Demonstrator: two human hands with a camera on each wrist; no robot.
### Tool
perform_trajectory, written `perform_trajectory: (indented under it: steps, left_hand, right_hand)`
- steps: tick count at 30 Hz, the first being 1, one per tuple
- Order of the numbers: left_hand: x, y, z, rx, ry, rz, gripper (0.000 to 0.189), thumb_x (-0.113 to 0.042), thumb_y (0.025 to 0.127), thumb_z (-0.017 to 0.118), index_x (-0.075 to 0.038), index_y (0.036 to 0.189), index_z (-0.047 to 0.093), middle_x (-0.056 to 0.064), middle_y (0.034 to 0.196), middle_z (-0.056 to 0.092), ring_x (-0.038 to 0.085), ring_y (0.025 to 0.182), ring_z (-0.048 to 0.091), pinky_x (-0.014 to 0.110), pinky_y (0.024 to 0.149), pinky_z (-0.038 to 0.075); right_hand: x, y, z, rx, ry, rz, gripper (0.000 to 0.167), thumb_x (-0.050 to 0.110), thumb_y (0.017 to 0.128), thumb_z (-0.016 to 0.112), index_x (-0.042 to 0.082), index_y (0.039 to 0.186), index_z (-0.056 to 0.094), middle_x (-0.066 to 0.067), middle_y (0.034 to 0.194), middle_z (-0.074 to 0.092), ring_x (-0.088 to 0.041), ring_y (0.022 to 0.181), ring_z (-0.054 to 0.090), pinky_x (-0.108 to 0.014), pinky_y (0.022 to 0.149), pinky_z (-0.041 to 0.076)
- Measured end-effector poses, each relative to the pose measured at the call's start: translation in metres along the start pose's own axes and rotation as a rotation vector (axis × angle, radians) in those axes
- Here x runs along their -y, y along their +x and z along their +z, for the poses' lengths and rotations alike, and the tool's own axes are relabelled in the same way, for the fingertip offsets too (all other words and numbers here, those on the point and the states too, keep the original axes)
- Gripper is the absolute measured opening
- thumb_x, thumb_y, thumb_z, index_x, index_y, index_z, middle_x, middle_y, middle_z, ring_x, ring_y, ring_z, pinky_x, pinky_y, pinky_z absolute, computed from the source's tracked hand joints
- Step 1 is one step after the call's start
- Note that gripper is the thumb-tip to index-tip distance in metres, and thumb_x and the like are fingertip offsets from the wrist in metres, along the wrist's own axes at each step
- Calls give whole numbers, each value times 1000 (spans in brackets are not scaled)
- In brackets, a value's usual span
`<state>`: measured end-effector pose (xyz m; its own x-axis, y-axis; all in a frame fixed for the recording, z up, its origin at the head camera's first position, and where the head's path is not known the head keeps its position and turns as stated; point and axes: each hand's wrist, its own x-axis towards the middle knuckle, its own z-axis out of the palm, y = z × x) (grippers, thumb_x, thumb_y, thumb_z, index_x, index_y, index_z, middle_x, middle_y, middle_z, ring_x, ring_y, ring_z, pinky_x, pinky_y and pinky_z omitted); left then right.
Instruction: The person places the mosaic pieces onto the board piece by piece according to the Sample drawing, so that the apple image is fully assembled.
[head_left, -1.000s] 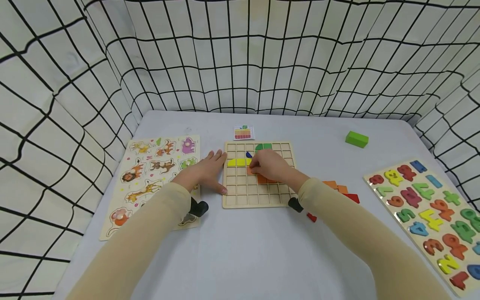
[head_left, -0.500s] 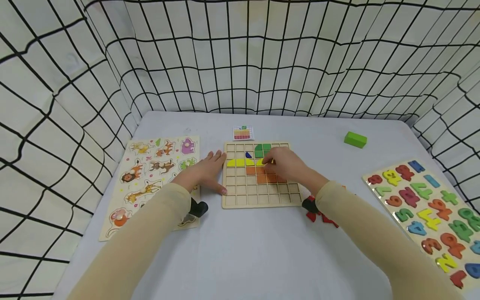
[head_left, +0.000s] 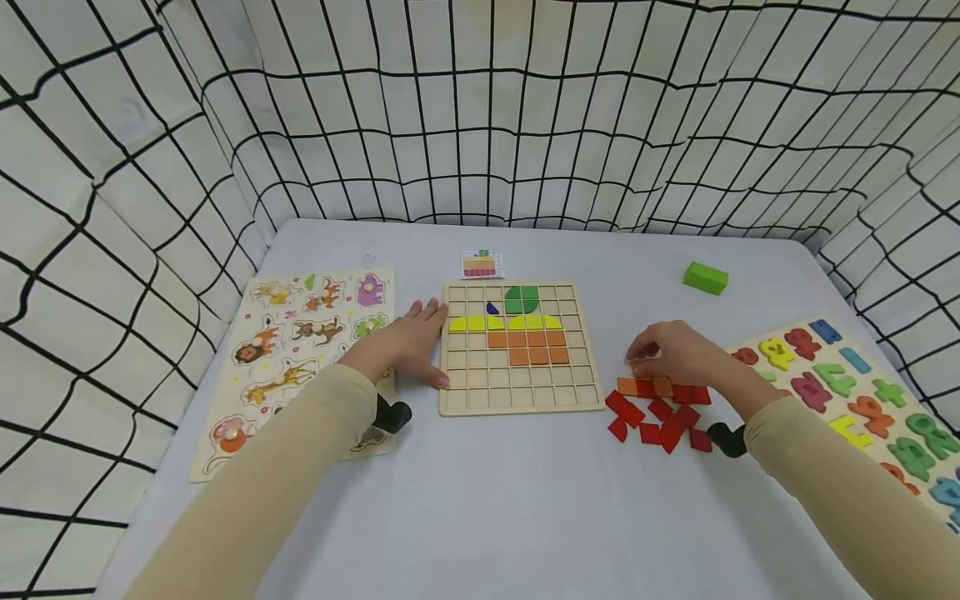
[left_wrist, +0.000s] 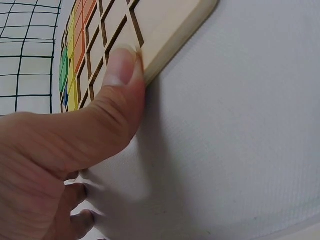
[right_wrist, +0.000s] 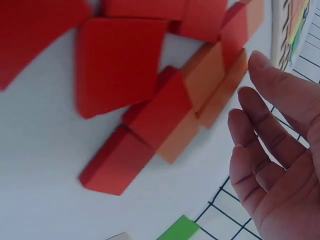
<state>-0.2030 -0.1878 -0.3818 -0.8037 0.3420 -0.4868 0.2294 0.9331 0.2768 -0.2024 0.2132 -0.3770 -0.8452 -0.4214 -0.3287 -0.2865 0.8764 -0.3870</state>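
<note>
A wooden grid board (head_left: 480, 400) lies in the middle of the head view. Green (head_left: 521, 300), blue (head_left: 492, 308), yellow (head_left: 468, 323) and orange tiles (head_left: 537, 340) sit in its upper cells. My left hand (head_left: 401, 342) lies at its left side with the fingers extended; in the left wrist view the thumb (left_wrist: 122, 67) rests on the board's edge. To the right of the board, my right hand (head_left: 678, 354) is at the far side of loose red (head_left: 675, 425) and orange tiles (head_left: 627, 386). Its thumb and fingers (right_wrist: 250, 102) are apart, right by an orange tile (right_wrist: 222, 95).
A small printed pattern card (head_left: 482, 264) lies behind the board. An animal puzzle (head_left: 292, 358) is on the left, partly under the left arm, and a number puzzle (head_left: 795, 375) on the right. A green block (head_left: 706, 278) stands at the back right. Black netting (head_left: 487, 133) surrounds the table.
My right hand has moved right, from the board to the loose tiles, leaving the orange rows and yellow row in full view. My left hand has stayed at the board's left edge.
</note>
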Motion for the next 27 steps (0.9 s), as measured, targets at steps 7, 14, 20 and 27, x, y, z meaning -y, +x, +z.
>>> perform_trajectory:
  steps: [7, 14, 20, 27]
  left_hand:
    - [0, 0, 0, -3, -12, 0, 123, -46, 83, 83, -1, 164, 3, 21, 171, -4, 43, 158, -5, 58, 129, 9]
    - [0, 1, 0, -1, -9, 0, 123, -47, 83, 83, -1, 164, 3, 21, 172, -4, 43, 159, -5, 58, 129, 9]
    - [0, 1, 1, -2, 3, 1, 123, -48, 83, 83, -1, 164, 3, 21, 171, -5, 42, 159, -6, 57, 129, 9]
    - [-1, -2, 1, -17, -7, 4, 122, -46, 83, 84, 0, 163, 4, 22, 171, -2, 44, 159, -3, 56, 130, 10]
  right_hand:
    - [-10, 0, 7, -13, -11, -3, 19, 11, 92, 76, 7, 110, 75, -8, 106, 71, -27, 102, 62, -43, 90, 62]
    - [-10, 2, 8, -52, 18, 4, 14, 8, 89, 78, 12, 96, 67, -4, 96, 66, -25, 98, 59, -37, 85, 61]
    - [10, 9, 2, -122, 65, -38, 13, 6, 90, 77, 11, 95, 66, -4, 92, 65, -23, 93, 58, -31, 80, 56]
    - [62, 38, 12, -173, 101, -184, 10, 5, 91, 75, 8, 99, 69, -5, 97, 68, -22, 95, 62, -36, 88, 59]
